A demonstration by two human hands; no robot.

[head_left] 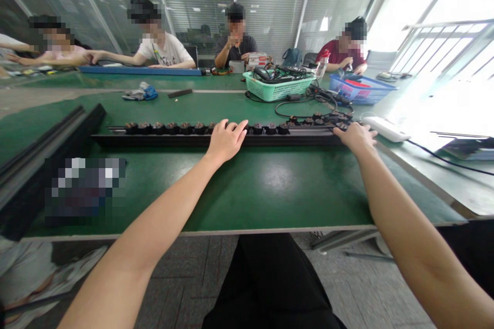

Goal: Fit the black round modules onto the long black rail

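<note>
A long black rail lies across the green table, carrying a row of several small dark round parts. My left hand rests on the rail's middle, fingers stretched forward over the parts, holding nothing. My right hand lies on the rail's right end, fingers curled over its far edge among more round parts. Both arms reach straight out from the near table edge.
Black rails lie stacked at the left. A green basket of cables, a blue bin, black cords and a white power strip sit beyond. Several people sit at the far side.
</note>
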